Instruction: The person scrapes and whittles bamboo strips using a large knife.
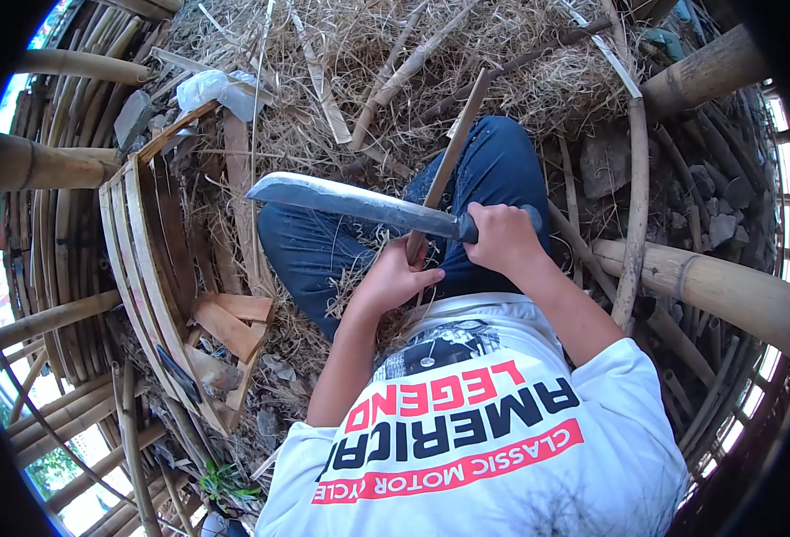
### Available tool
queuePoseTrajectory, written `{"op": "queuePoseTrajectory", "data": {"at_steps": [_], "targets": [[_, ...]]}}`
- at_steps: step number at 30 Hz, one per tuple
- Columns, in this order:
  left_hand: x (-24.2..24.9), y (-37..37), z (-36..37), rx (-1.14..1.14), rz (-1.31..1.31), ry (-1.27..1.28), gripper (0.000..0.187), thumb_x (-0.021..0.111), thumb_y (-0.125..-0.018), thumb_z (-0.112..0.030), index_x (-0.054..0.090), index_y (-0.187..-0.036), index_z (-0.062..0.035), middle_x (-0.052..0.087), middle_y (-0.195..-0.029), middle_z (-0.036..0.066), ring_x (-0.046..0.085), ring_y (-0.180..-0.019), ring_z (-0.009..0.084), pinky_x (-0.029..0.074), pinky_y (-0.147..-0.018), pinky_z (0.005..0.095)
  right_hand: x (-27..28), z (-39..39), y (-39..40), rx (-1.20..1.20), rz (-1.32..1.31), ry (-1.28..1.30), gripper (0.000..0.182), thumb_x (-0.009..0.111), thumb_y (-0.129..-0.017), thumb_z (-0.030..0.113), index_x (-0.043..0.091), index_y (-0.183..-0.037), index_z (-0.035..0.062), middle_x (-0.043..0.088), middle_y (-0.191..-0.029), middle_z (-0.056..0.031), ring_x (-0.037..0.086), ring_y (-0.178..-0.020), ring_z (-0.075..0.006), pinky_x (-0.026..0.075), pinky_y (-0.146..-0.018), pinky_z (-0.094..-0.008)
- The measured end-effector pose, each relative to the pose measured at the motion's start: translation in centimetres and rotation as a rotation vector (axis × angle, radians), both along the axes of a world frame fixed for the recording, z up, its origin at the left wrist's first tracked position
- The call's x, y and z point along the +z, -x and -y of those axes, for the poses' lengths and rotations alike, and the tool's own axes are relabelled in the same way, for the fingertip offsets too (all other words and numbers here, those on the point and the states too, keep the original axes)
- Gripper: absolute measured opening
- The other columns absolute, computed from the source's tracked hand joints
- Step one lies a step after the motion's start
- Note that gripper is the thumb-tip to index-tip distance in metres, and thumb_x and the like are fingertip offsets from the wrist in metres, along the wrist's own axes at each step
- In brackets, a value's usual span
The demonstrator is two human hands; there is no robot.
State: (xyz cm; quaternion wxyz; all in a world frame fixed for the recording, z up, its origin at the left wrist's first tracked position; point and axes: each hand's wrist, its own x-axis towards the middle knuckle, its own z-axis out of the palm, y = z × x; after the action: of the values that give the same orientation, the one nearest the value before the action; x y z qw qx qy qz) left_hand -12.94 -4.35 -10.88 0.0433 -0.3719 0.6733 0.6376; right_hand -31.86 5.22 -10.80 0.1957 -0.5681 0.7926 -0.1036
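A large machete (350,199) lies across the front of my lap, its broad blade pointing left. My right hand (505,237) is wrapped round its dark handle. Upright between my knees stands a thin bamboo strip (453,152), its top leaning to the right and its middle crossed by the blade. Just below the blade, my left hand (397,279) grips the strip's lower part. The strip's bottom end is hidden by my left hand and the shirt.
Dry shavings (538,80) cover the ground ahead. At left are a curved slatted bamboo frame (149,268), cut wood pieces (226,327) and a white plastic bag (220,92). Thick bamboo poles (708,282) and stones (606,164) lie at right.
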Motion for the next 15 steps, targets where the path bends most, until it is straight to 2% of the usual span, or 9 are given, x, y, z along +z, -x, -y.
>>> {"op": "queuePoseTrajectory", "data": {"at_steps": [5, 7, 10, 15], "targets": [[-0.2, -0.2, 0.3, 0.015, -0.036, -0.009, 0.037, 0.081, -0.071, -0.014, 0.047, -0.081, -0.0040, 0.044, -0.071, 0.000, 0.041, -0.063, 0.0109, 0.039, -0.057, 0.0287, 0.0, 0.6, 0.4, -0.007, -0.005, -0.005, 0.024, 0.074, -0.068, 0.023, 0.060, -0.079, 0.0061, 0.067, -0.070, -0.0179, 0.069, -0.070, -0.0364, 0.056, -0.065, -0.0461], [-0.1, -0.8, 0.2, -0.015, 0.019, -0.148, 0.037, 0.081, -0.073, -0.010, 0.046, -0.084, -0.0058, 0.044, -0.071, -0.004, 0.040, -0.062, 0.0050, 0.036, -0.055, 0.0236, 0.2, 1.1, 1.1, -0.065, -0.109, -0.053, 0.024, 0.073, -0.070, 0.024, 0.061, -0.081, 0.0062, 0.068, -0.075, -0.0188, 0.069, -0.074, -0.0372, 0.056, -0.069, -0.0464], [0.8, -1.6, -1.3, 0.013, -0.012, -0.124, 0.039, 0.081, -0.073, -0.006, 0.043, -0.082, -0.0077, 0.041, -0.069, -0.006, 0.037, -0.060, 0.0035, 0.033, -0.053, 0.0224, 0.2, 2.2, 5.8, -0.292, -0.095, -0.102, 0.023, 0.071, -0.073, 0.024, 0.066, -0.088, 0.0070, 0.070, -0.085, -0.0211, 0.069, -0.085, -0.0385, 0.055, -0.079, -0.0483], [1.0, -1.5, -1.3, -0.039, -0.016, -0.120, 0.040, 0.081, -0.073, -0.005, 0.044, -0.086, -0.0067, 0.039, -0.067, -0.006, 0.035, -0.059, 0.0041, 0.033, -0.053, 0.0222, 0.3, 2.6, 10.7, -0.363, -0.126, -0.045, 0.020, 0.068, -0.075, 0.023, 0.067, -0.086, 0.0063, 0.069, -0.082, -0.0213, 0.067, -0.084, -0.0398, 0.055, -0.078, -0.0492]]}}
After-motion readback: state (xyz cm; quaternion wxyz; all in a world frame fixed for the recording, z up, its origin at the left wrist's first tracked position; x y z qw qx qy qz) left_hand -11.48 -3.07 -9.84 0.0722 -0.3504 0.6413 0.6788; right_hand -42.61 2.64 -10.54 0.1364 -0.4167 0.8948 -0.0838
